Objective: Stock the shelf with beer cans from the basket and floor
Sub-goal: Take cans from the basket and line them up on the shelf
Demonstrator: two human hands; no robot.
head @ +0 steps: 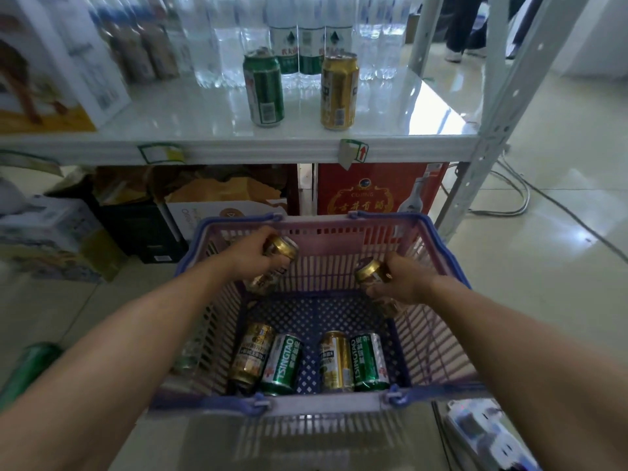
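Observation:
My left hand [251,253] grips a gold beer can [280,248] over the far left of the pink and blue basket [319,229]. A second gold can [372,271] is held by my right hand [404,280] over the basket's far right. Several more cans lie on the basket floor near me: a gold one [251,355], a green one [282,363], another gold [334,362] and another green [368,362]. On the white shelf [210,110] stand a green can [264,91] and a gold can [339,93], upright and apart.
Water bottles [309,39] line the back of the shelf, with cartons [51,73] at its left. A red box [370,192] and other boxes sit under it. A green can [30,365] lies on the floor at left. A power strip [486,433] and cables lie at right.

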